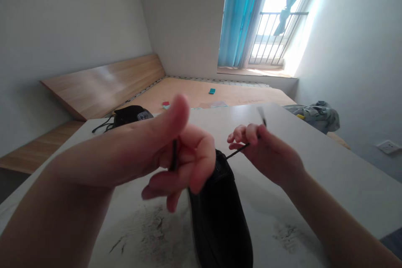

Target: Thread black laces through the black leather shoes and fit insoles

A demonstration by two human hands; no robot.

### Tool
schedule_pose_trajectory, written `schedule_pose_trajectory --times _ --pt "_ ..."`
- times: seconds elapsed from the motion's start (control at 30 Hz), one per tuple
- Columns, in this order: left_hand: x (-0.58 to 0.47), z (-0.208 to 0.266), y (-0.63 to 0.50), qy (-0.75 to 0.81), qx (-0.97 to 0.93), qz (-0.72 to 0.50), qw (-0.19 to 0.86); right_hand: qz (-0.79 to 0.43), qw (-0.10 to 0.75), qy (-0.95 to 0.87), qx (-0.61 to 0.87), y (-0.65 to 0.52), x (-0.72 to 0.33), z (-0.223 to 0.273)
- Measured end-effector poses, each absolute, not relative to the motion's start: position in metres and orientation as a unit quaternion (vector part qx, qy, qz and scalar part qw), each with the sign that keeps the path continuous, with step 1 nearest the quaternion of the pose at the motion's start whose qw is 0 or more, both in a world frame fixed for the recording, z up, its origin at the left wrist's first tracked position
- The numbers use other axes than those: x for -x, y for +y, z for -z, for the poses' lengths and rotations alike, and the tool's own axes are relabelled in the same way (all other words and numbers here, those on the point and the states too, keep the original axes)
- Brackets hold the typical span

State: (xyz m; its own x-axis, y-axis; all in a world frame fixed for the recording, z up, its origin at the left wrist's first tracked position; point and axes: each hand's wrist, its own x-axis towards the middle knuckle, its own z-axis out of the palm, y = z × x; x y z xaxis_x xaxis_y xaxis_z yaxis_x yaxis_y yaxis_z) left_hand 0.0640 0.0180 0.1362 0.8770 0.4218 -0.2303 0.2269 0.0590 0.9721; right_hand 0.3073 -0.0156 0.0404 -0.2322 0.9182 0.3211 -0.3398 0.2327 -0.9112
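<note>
A black shoe lies on the white table in front of me, its toe end toward me. From its lacing a dark shoelace runs taut up to my right hand, which pinches it between thumb and fingers; the loose end sticks up above. My left hand is above the left side of the shoe, thumb raised and fingers curled, with a dark strand of lace across its palm. This hand hides part of the shoe's opening and lacing.
The white table has dark scuff marks. At its far left sits another black shoe with trailing laces. Beyond are a bed, a wooden headboard and a blue curtain. Grey-green fabric is heaped on the right.
</note>
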Motion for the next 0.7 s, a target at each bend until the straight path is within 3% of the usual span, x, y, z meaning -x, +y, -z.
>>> schedule_pose_trajectory --times 0.07,0.13,0.2,0.27,0.33,0.43,0.53,0.7 --pt "-0.061 -0.14 0.018 0.201 -0.664 -0.04 0.72 -0.606 0.539 -0.545 0.212 -0.016 -0.312 -0.05" --pt "-0.063 -0.136 0.022 0.222 -0.689 -0.064 0.687 -0.663 0.438 -0.597 0.114 -0.016 -0.313 -0.057" --pt "-0.068 -0.127 0.028 0.297 -0.762 -0.086 0.569 -0.699 0.268 -0.661 -0.049 -0.016 -0.311 -0.061" --pt "-0.076 -0.115 0.033 0.377 -0.831 -0.065 0.403 -0.702 0.161 -0.678 -0.145 -0.015 -0.309 -0.058" --pt "-0.082 -0.104 0.035 0.425 -0.861 -0.016 0.279 -0.72 0.29 -0.629 0.046 -0.014 -0.308 -0.05" --pt "-0.087 -0.097 0.035 0.439 -0.868 0.01 0.231 -0.581 0.438 -0.585 0.357 -0.011 -0.307 -0.037" --pt "-0.088 -0.096 0.034 0.417 -0.874 0.007 0.247 -0.473 0.403 -0.633 0.461 -0.007 -0.302 -0.03" --pt "-0.091 -0.097 0.034 0.403 -0.879 0.018 0.256 -0.411 0.35 -0.686 0.487 -0.009 -0.294 -0.029"
